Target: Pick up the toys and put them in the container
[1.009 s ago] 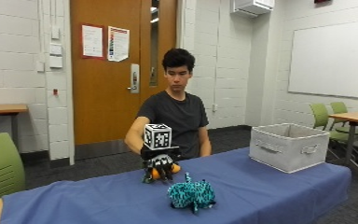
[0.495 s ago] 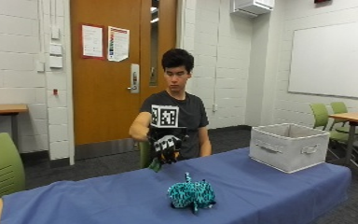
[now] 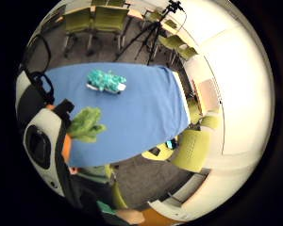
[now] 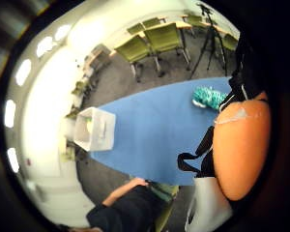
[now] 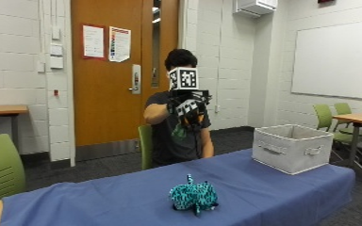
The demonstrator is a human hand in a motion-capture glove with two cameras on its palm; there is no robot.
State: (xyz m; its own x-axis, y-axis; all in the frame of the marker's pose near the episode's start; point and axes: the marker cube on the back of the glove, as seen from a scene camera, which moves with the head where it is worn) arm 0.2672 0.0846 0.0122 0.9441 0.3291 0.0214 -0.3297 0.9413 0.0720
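My gloved right hand (image 5: 189, 109) is raised in front of the person's face, well above the blue table (image 5: 105, 200). Its fingers curl round an orange toy (image 4: 241, 147) with a green leafy top (image 3: 86, 125), like a plush carrot. A teal spotted plush toy (image 5: 193, 195) lies on the table near its front edge, below and in front of the hand; it also shows in both palm views (image 3: 105, 81) (image 4: 210, 97). The white fabric container (image 5: 292, 147) stands on the table's right end, open at the top (image 4: 93, 128).
Green chairs (image 5: 0, 167) stand at the left and at the far right (image 5: 332, 120) beside a wooden desk. A tripod (image 3: 153, 29) and more chairs stand across the table from the person. The table's cloth is bare between plush and container.
My hand has risen from just above the table to face height, carrying the orange toy with it. The teal plush and the container have stayed where they were.
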